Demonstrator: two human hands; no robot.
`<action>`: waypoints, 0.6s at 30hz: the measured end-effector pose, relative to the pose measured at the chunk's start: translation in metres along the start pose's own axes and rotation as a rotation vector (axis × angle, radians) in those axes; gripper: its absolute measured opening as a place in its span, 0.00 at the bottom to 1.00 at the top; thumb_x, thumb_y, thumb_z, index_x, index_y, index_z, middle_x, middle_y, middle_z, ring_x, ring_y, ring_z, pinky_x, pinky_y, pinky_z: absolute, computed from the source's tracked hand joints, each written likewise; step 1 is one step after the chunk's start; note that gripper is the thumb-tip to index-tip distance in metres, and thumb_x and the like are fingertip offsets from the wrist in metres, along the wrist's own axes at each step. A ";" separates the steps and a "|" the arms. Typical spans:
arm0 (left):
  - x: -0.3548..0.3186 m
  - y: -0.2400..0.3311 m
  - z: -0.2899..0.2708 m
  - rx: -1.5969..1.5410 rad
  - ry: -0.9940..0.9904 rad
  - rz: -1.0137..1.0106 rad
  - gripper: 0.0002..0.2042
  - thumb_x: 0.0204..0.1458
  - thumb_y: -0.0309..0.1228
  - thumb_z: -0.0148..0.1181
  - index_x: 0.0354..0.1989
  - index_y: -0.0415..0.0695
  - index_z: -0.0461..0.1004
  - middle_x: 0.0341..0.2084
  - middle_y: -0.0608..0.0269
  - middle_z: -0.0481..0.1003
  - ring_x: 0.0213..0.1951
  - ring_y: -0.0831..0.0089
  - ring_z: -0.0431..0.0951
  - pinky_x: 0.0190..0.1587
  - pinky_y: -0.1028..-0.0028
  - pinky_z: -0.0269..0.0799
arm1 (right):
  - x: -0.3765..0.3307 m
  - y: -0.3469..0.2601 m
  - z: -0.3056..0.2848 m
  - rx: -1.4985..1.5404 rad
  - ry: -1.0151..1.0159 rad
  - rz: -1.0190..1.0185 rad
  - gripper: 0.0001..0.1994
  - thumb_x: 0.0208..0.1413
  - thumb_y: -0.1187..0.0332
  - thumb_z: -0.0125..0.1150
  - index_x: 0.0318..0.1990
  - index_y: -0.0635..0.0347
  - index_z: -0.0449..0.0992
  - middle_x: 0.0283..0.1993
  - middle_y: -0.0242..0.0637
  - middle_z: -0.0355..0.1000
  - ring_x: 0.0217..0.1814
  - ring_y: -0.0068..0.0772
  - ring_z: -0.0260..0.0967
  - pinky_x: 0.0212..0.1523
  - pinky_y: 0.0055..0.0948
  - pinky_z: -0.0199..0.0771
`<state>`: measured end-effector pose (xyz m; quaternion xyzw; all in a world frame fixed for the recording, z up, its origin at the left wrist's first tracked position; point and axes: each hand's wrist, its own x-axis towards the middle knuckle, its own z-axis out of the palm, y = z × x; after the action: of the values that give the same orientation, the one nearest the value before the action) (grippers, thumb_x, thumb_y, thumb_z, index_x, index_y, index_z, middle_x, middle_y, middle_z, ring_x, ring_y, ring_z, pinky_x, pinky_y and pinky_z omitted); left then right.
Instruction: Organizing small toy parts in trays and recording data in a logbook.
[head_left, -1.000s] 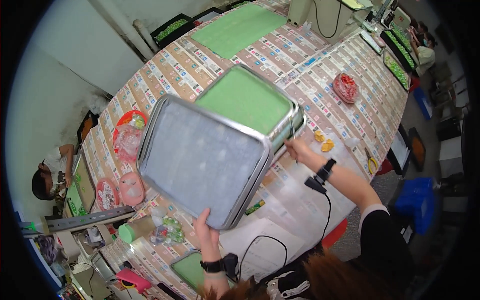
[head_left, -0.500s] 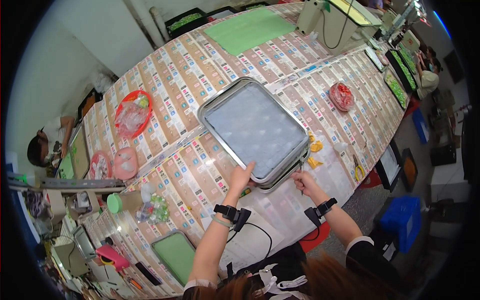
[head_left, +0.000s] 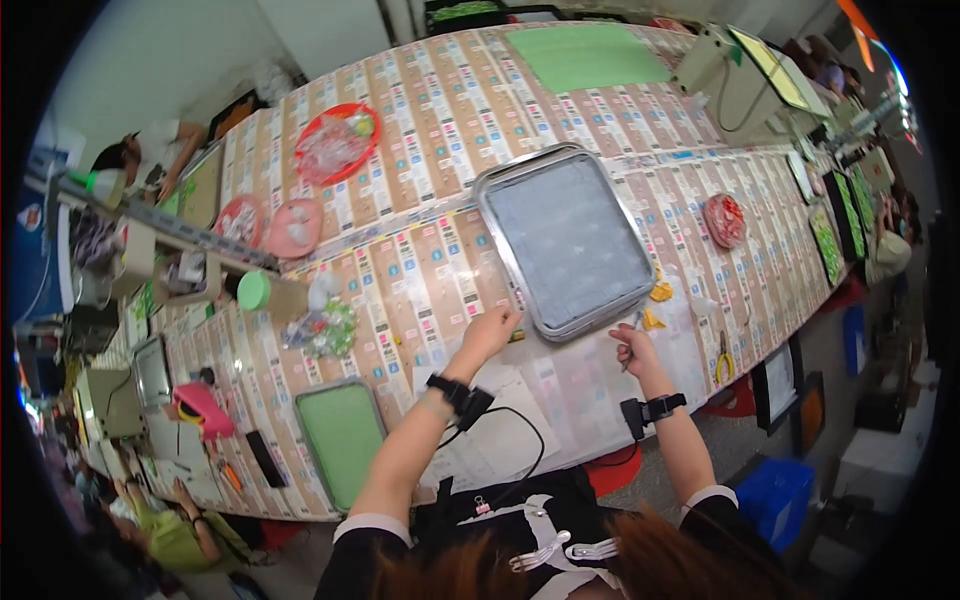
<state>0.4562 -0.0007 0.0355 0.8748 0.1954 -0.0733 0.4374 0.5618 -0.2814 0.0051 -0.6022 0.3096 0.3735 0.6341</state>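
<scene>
The grey tray (head_left: 570,242) points lengthwise away, slanting left.

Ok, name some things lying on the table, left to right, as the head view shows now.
Pink object, black slab, green-lined tray, larger grey-lined tray, yellow-handled pliers.

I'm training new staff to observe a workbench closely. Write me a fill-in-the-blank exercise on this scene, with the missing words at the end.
1. Beyond the grey-surfaced metal tray, the flat mat is coloured ____.
2. The pliers, to the right of the person's right hand, have ____ handles.
3. The bag to the right of the metal tray holds ____ pieces.
4. The hand nearer the green-lidded jar is the ____ one.

Missing words: green; yellow; red; left.
</scene>
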 end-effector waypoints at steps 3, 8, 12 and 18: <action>-0.077 -0.036 -0.041 -0.129 0.314 -0.180 0.11 0.47 0.36 0.47 0.30 0.41 0.70 0.22 0.53 0.72 0.29 0.57 0.72 0.31 0.66 0.66 | 0.010 0.001 -0.010 -0.015 -0.110 -0.108 0.09 0.50 0.63 0.51 0.34 0.53 0.60 0.33 0.35 0.69 0.15 0.18 0.55 0.12 0.16 0.55; -0.254 -0.197 -0.074 0.195 0.856 -0.662 0.14 0.44 0.29 0.51 0.39 0.36 0.65 0.36 0.46 0.68 0.40 0.55 0.67 0.39 0.63 0.63 | 0.027 -0.009 0.015 -0.032 -0.193 -0.158 0.09 0.48 0.62 0.54 0.29 0.54 0.61 0.21 0.27 0.60 0.13 0.21 0.56 0.10 0.19 0.51; -0.364 -0.251 -0.053 0.198 1.002 -1.307 0.23 0.43 0.33 0.54 0.47 0.36 0.58 0.44 0.42 0.61 0.47 0.49 0.60 0.43 0.58 0.59 | 0.041 0.004 0.006 -0.002 -0.024 -0.140 0.09 0.48 0.62 0.52 0.31 0.54 0.63 0.23 0.28 0.62 0.14 0.20 0.53 0.10 0.17 0.50; -0.387 -0.260 -0.028 0.291 0.852 -1.220 0.28 0.39 0.36 0.59 0.47 0.37 0.55 0.43 0.42 0.58 0.48 0.46 0.55 0.48 0.57 0.53 | 0.015 0.013 0.000 0.009 0.011 -0.220 0.08 0.49 0.63 0.51 0.35 0.51 0.65 0.26 0.28 0.64 0.14 0.19 0.52 0.10 0.15 0.50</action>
<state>-0.0035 0.0549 -0.0231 0.6132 0.7850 0.0172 0.0863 0.5586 -0.2799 -0.0145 -0.6318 0.2467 0.2967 0.6723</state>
